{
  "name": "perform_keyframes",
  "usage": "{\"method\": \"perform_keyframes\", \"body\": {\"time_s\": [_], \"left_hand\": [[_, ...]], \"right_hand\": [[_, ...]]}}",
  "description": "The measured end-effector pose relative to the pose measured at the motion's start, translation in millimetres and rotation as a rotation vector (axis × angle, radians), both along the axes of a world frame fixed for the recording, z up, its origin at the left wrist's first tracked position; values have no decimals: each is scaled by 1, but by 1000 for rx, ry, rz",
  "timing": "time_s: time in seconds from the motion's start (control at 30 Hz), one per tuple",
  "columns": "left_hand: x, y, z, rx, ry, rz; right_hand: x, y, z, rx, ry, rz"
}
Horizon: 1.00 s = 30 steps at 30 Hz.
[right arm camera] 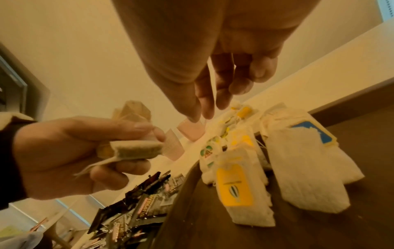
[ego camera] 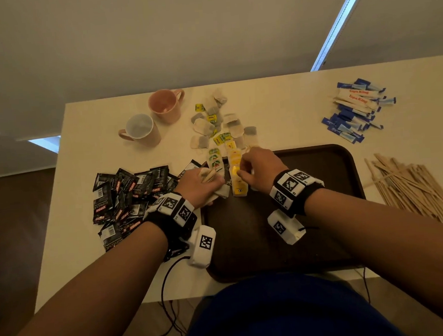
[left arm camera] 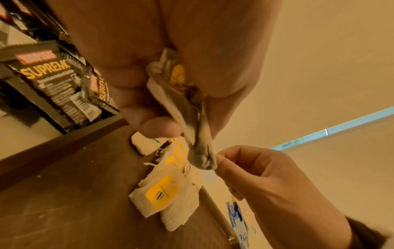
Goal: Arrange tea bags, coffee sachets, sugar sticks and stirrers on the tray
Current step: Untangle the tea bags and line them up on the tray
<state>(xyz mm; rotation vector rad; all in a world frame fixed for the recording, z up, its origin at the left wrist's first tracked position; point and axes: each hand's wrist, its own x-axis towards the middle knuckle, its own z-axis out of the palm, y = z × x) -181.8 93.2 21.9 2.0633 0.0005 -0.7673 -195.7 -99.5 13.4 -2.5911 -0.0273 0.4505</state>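
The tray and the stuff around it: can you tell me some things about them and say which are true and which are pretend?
1. The left hand holds tea bags. True.
2. The wooden stirrers are already on the tray. False: they lie in a pile on the table, right of the tray.
3. Some tea bags lie in a row on the tray. True.
4. The two mugs are full of tea. False: both look empty.
5. The coffee sachets lie in a heap left of the tray. True.
6. The sugar sticks are in the right hand. False: they lie on the table beyond the tray's far right corner.
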Motion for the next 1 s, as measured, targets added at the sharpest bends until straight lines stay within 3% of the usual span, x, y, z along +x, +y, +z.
{"method": "perform_keyframes", "body": {"time_s": [0.33,0.57,0.8,1.0], "left_hand": [[0,-3,3,-163,194,203],[-9,-10,17,-500,437,401],[-18,-5,24,-692,536,482],[-27,-10,26,-603,455,400]], "right_hand": [[-11,-5,16,161,-62,-50],[-17,9,24,530,164,-173],[-26,8,27,353,5,-147],[-32,7,34,312,79,-62]]}}
